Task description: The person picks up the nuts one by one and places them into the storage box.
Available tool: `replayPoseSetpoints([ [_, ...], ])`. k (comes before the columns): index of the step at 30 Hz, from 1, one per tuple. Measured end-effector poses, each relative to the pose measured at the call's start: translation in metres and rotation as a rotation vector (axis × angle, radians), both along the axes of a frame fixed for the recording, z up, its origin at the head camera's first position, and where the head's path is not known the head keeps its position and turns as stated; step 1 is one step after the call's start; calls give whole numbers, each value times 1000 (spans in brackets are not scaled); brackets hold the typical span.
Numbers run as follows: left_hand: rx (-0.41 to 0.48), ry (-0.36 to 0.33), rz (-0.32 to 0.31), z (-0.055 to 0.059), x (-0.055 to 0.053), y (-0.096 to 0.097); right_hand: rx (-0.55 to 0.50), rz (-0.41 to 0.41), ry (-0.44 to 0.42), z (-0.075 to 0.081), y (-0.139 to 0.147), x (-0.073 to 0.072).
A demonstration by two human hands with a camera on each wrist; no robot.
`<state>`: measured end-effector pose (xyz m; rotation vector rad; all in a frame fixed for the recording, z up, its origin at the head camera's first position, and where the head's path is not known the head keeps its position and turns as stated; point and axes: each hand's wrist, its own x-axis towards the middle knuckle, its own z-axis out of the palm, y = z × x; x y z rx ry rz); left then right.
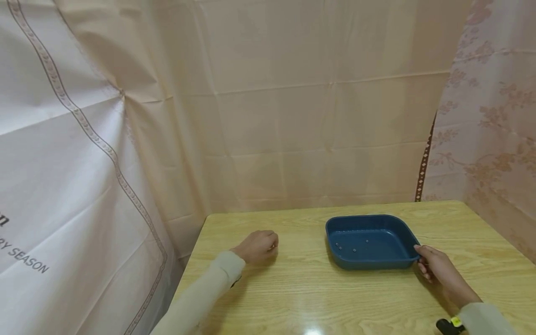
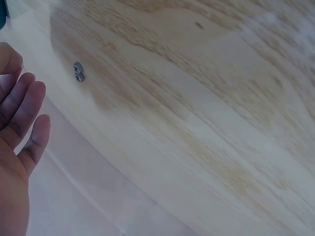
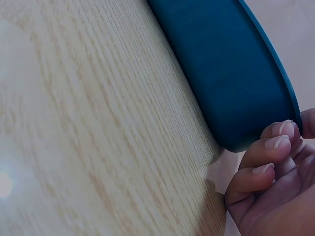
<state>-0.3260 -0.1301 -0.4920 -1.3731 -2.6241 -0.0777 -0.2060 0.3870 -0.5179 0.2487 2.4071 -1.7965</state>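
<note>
A dark blue rectangular tray [image 1: 372, 265] stands on the right half of the table, with several small metal nuts [image 1: 354, 250] scattered on its floor. My right hand [image 1: 437, 270] pinches the tray's near right corner, thumb over the rim and curled fingers against the outer wall [image 3: 231, 73]. Left of the tray, my left hand [image 1: 256, 246] hovers low over the table with bent fingers. Two hex nuts [image 2: 78, 72] lie close together on the wood beside it in the left wrist view. I cannot tell whether its thumb and forefinger pinch anything.
The light wood table [image 1: 293, 288] ends at a back edge against a hanging beige cloth [image 1: 318, 116]. A white printed cloth [image 1: 75, 209] hangs at the left and a floral one [image 1: 494, 139] at the right. A black and yellow item [image 1: 451, 325] shows beside the right sleeve.
</note>
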Motion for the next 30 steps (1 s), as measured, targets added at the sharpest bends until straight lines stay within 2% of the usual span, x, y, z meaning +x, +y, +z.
replayPoseSetpoints([
  [6, -37, 29, -7, -1, -2, 7, -5, 0, -1, 0, 0, 0],
  [13, -63, 28, -18, 4, -2, 17, -5, 4, -10, 0, 0, -1],
  [30, -113, 97, -79, 12, -2, 48, -16, 0, -8, 1, 0, -1],
])
